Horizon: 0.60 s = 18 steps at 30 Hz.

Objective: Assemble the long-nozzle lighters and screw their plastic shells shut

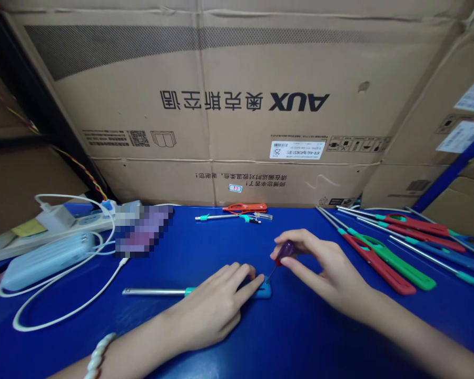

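Apparent screwdriving step: on the worktop (288, 345), the blue lighter (265, 292) lies beneath the left hand (221, 302), whose fingers clasp it, while those of the right hand (326, 268) pinch the screwdriver (286, 249), its tip at the lighter's end; the next turn likely calls for steady seating.

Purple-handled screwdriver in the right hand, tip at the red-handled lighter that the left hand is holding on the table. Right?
Not the colour: the head view shows the left hand holding a blue-handled lighter. The rest stands: purple-handled screwdriver in the right hand, tip at that lighter, on the table.
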Motion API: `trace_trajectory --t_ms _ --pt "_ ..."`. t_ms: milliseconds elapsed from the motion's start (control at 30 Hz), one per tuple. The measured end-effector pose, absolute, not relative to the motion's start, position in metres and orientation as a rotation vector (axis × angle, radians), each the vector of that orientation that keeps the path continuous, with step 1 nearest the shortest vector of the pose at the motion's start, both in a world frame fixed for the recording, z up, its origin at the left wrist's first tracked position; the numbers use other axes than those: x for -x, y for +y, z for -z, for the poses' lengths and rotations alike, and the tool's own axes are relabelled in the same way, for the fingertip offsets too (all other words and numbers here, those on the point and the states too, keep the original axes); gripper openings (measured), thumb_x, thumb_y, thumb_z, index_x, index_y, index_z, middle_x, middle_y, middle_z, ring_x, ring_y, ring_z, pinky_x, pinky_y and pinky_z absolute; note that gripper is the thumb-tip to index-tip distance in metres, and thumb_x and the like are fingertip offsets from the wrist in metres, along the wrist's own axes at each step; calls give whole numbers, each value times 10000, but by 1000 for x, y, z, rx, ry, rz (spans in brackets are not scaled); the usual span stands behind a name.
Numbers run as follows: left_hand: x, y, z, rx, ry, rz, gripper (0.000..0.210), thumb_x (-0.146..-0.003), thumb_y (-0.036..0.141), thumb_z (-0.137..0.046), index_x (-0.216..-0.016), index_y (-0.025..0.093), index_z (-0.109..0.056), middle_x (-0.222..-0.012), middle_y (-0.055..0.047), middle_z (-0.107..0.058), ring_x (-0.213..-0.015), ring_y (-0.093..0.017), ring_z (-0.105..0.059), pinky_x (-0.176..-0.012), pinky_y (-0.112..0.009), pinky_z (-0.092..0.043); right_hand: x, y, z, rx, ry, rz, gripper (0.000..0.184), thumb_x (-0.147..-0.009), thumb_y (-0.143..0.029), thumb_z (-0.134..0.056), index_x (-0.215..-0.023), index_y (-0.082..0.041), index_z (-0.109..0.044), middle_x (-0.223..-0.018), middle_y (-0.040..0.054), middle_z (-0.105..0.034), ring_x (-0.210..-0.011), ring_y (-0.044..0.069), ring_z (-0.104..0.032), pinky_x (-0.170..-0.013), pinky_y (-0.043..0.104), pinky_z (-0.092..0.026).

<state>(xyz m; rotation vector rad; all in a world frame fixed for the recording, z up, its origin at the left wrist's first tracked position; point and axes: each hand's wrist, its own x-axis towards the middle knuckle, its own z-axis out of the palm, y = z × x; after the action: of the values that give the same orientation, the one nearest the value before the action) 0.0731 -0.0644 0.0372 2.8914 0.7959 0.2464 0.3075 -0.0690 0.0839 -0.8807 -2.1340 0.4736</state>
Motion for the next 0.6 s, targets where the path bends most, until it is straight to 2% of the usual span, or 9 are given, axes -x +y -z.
trace_trajectory --t_ms 67,133,300,367,500,600 --pt "-73 -65 -38 -2901 792 -240 704 -769 2 -429 -1430 190 -277 -1282 -129 -434 -1174 -274 -435 -1009 -461 -408 -305 -69 -82 849 -2187 -308 318 -939 -180 -480 -1253 -226 -452 -958 43 -668 -839 154 -653 -766 288 -541" --pt "-74 -66 -38 -2916 797 -233 703 -768 4 -430 -1428 191 -276 -1272 -128 -440 -1162 -273 -442 -1003 -459 -413 -302 -68 -80 802 -2230 -149 351 -945 -176 -472 -1291 -222 -440 -951 45 -671 -835 161 -650 -765 295 -539" --pt "-76 -71 -38 -2962 808 -184 686 -773 16 -430 -1425 157 -272 -1276 -138 -433 -1179 -296 -424 -1019 -468 -394 -300 -68 -75 734 -2265 175 225 -929 -199 -511 -1151 -188 -548 -942 75 -688 -830 203 -649 -766 341 -535" --pt "-76 -72 -37 -2959 804 -174 693 -773 18 -432 -1430 164 -263 -1281 -133 -430 -1180 -292 -423 -1024 -462 -391 -300 -70 -78 728 -2259 117 261 -919 -191 -521 -1179 -181 -537 -979 82 -685 -856 205 -645 -799 355 -529" --pt "-77 -73 -37 -2946 803 -173 719 -773 22 -437 -1445 175 -231 -1259 -128 -446 -1174 -287 -431 -1024 -468 -391 -298 -75 -86 736 -2214 -281 358 -907 -115 -450 -1254 -183 -502 -1118 101 -628 -992 192 -612 -852 344 -520" --pt "-78 -75 -36 -2947 806 -182 715 -772 19 -430 -1441 179 -235 -1256 -131 -452 -1175 -287 -437 -1018 -472 -397 -296 -75 -85 716 -2141 -366 325 -906 -112 -459 -1209 -202 -536 -983 70 -650 -895 174 -629 -803 329 -531"
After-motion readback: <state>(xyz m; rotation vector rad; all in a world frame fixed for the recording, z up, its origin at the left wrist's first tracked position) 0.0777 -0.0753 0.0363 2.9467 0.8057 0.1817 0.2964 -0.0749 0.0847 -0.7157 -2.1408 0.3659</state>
